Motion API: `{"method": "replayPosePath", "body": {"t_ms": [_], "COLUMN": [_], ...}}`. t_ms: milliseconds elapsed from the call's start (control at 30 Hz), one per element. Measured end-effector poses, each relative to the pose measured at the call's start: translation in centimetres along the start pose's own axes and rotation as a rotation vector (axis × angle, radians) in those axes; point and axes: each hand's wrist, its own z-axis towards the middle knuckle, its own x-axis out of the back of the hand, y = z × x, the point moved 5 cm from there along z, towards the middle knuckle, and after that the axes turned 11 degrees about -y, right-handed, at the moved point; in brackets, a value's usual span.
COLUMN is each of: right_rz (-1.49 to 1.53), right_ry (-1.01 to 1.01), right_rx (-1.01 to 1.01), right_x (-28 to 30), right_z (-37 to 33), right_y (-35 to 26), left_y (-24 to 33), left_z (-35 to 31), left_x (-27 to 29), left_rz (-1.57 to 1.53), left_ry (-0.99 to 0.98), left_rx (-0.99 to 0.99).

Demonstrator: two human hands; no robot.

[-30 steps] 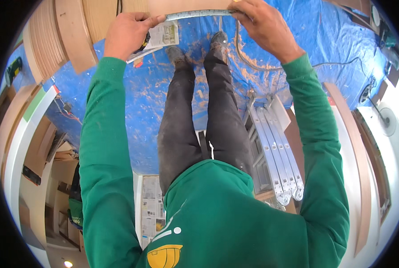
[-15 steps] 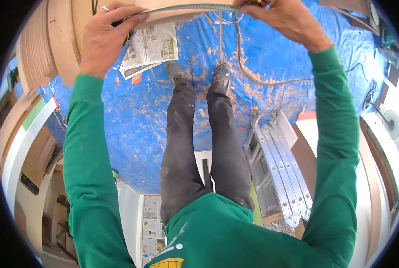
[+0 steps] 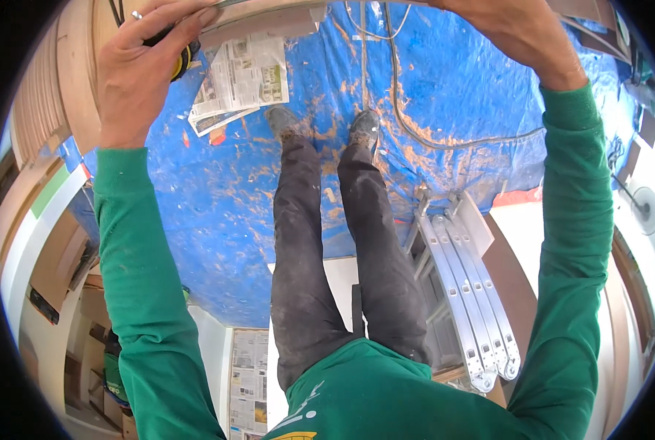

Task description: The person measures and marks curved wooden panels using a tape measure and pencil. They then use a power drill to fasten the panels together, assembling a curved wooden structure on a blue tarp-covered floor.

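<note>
Up at the top edge of the head view, the person's left hand [image 3: 148, 70] is clenched around a yellow-and-black tape measure [image 3: 179, 59], its thumb pressing against the underside of a curved wooden panel [image 3: 269, 16] that runs along the upper rim. Toward the upper right, the right hand [image 3: 514, 29] rests against the same panel; its fingers run past the frame's edge, so whether they grip or lie flat cannot be told. Both arms wear green sleeves. Far below, dark trousers and dusty boots [image 3: 320, 125] stand on a blue tarp [image 3: 217, 220] streaked with orange grit. Folded newspaper [image 3: 243, 73] lies near the boots, a grey cable [image 3: 430, 139] curls across the tarp, and a folded aluminium ladder [image 3: 466, 293] lies to the right.
</note>
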Motion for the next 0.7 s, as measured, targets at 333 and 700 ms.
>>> {"method": "replayPosePath", "body": {"t_ms": [333,700], "right_rz": [0.019,-0.114], "right_ry": [0.016,0.075], "right_rx": [-0.079,-0.035], "right_x": [0.0,-0.6], "right_z": [0.1,-0.5], "right_y": [0.1,-0.5], "left_y": [0.9,0.1], "left_z": [-0.2,-0.8], "left_x": [-0.4,-0.5], "left_rz": [0.215,0.107], "left_ry": [0.082,0.080], "left_rx": [-0.047,-0.079]}}
